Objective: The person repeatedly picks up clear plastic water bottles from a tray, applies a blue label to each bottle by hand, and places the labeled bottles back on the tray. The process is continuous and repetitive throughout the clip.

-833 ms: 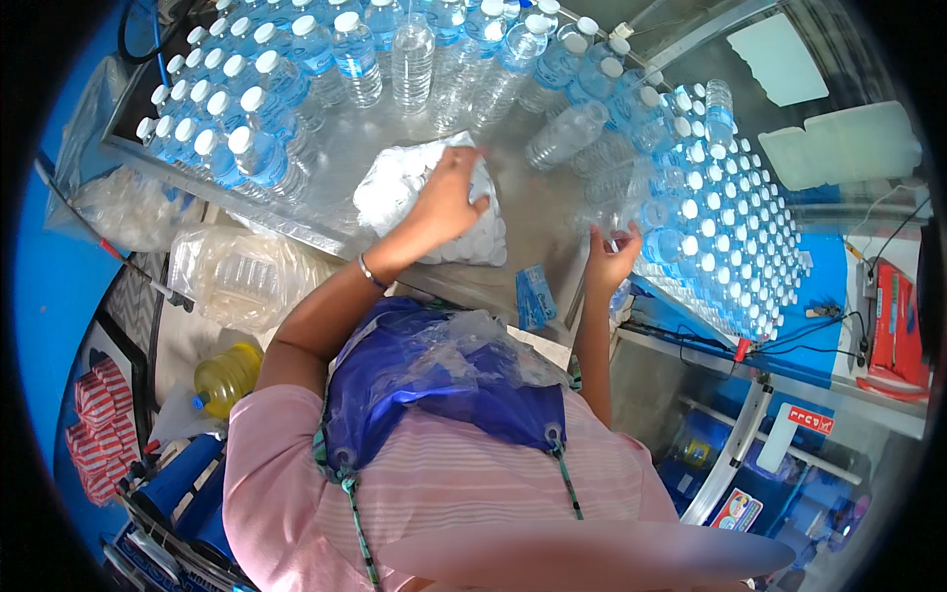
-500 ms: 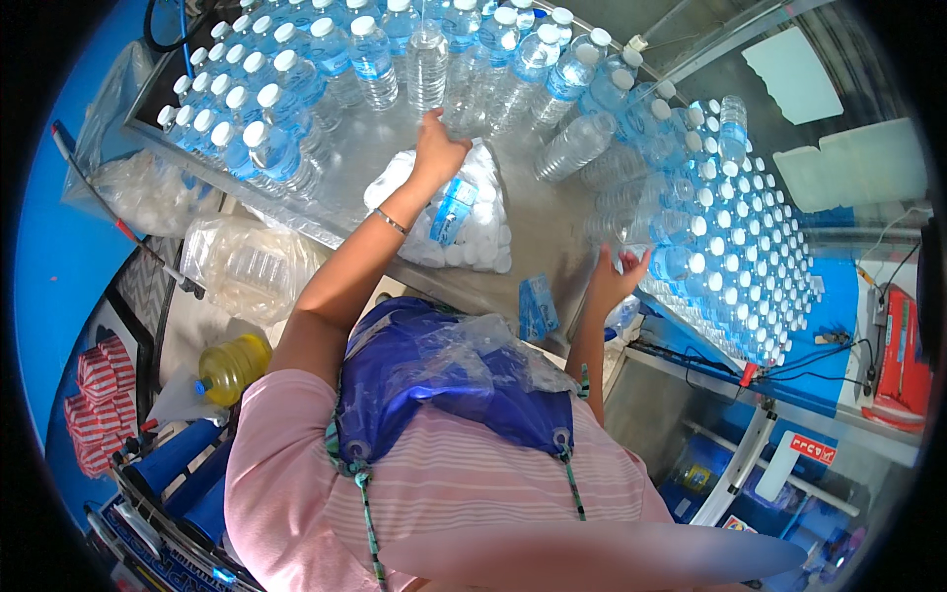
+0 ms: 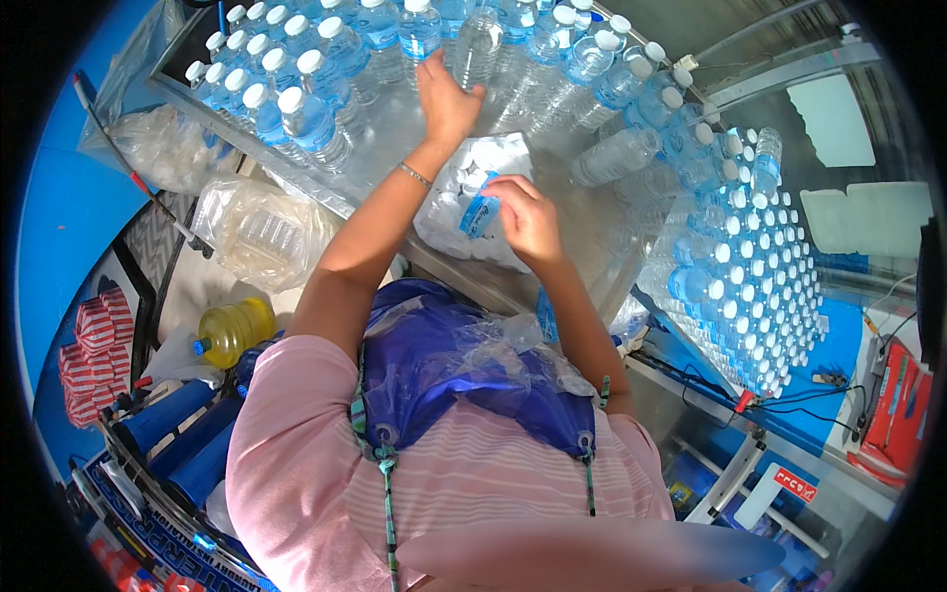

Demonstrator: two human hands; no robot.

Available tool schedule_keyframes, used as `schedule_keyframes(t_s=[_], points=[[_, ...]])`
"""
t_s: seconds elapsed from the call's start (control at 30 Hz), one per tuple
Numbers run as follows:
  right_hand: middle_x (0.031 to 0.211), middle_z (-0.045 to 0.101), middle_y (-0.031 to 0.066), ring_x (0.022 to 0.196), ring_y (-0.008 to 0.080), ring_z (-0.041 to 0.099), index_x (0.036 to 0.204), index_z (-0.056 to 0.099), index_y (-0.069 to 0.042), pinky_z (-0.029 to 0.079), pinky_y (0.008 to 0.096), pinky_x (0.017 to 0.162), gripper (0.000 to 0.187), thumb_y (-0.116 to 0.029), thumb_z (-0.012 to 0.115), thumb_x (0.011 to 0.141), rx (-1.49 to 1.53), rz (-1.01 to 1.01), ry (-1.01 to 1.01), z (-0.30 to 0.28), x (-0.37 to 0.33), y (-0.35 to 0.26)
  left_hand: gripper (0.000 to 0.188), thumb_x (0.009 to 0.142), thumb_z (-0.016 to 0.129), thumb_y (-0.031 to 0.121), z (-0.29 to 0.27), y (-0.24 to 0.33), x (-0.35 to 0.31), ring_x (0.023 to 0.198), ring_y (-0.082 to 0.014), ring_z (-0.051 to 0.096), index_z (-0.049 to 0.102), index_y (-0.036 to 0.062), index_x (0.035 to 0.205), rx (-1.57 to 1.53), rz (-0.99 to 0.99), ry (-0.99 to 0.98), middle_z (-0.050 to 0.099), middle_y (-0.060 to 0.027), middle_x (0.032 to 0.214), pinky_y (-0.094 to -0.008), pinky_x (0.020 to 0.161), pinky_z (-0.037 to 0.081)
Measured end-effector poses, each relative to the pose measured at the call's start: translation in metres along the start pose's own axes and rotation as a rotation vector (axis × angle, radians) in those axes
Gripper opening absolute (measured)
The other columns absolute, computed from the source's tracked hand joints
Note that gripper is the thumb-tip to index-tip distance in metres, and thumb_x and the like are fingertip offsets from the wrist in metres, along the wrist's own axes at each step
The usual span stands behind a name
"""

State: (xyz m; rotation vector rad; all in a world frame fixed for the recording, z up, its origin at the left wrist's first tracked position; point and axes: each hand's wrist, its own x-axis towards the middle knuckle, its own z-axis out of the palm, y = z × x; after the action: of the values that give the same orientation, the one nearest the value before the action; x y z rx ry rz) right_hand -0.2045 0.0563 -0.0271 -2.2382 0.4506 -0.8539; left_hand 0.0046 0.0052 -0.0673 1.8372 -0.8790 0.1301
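Observation:
My left hand (image 3: pixel 451 107) is stretched out over the metal table with thumb and fingers apart. Its fingertips overlap the lower part of a blue-labelled bottle (image 3: pixel 419 35); whether they touch it is hard to see. Just right of those fingers stands a clear bottle without a label (image 3: pixel 479 49). Closer to me, a clear bag of white caps (image 3: pixel 464 237) lies on the table. Above that bag my right hand (image 3: pixel 530 222) pinches a blue label (image 3: pixel 477 213) between thumb and fingers.
Rows of white-capped bottles (image 3: pixel 340 49) line the table's far side, and a dense block of them (image 3: pixel 760 296) stands at right. One clear bottle (image 3: pixel 617 158) leans at mid-right. Beyond the metal table edge (image 3: pixel 335 202) are clear plastic bags (image 3: pixel 261 232) and a yellow jug (image 3: pixel 237 331).
My left hand has shifted left from the unlabelled bottle toward a labelled one. The right hand has come from the right-hand bottles to the bag of caps and now pinches a label.

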Motion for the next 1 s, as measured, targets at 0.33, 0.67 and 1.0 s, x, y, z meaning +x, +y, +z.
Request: schedule_keyframes(t_s=[0.33,0.67,1.0], points=[[0.082,0.063,0.0147,0.073,0.0332,0.063,0.09,0.067,-0.007,0.049,0.0452,0.067,0.013,-0.013,0.066,0.078,-0.516,0.221,-0.35,0.04,0.013,0.031,0.09,0.07,0.083,0.022,0.011,-0.005,0.026,0.113,-0.043,0.053,0.03,-0.0008,0.14,-0.121,0.001,-0.216,0.05,-0.0292,0.123,-0.0438,0.094,0.048],[0.077,0.059,0.011,0.068,0.0261,0.061,0.084,0.065,-0.004,0.049,0.0371,0.065,0.011,-0.011,0.07,0.077,-0.165,0.348,-0.327,0.023,0.018,0.011,0.08,0.071,0.082,0.025,-0.026,-0.006,0.044,0.102,-0.0426,0.061,0.039,-0.0042,0.131,0.051,0.009,-0.515,0.059,-0.0288,0.113,-0.0455,0.086,0.051],[0.093,0.062,0.0076,0.077,0.0144,0.062,0.106,0.059,-0.003,0.05,0.028,0.068,0.027,-0.004,0.061,0.08,0.355,0.671,0.185,0.059,0.094,0.075,0.08,0.068,0.082,0.025,-0.062,0.001,0.057,0.094,-0.0394,0.066,0.043,-0.0021,0.133,0.086,0.022,-0.601,0.067,-0.0263,0.096,-0.0451,0.081,0.052]])
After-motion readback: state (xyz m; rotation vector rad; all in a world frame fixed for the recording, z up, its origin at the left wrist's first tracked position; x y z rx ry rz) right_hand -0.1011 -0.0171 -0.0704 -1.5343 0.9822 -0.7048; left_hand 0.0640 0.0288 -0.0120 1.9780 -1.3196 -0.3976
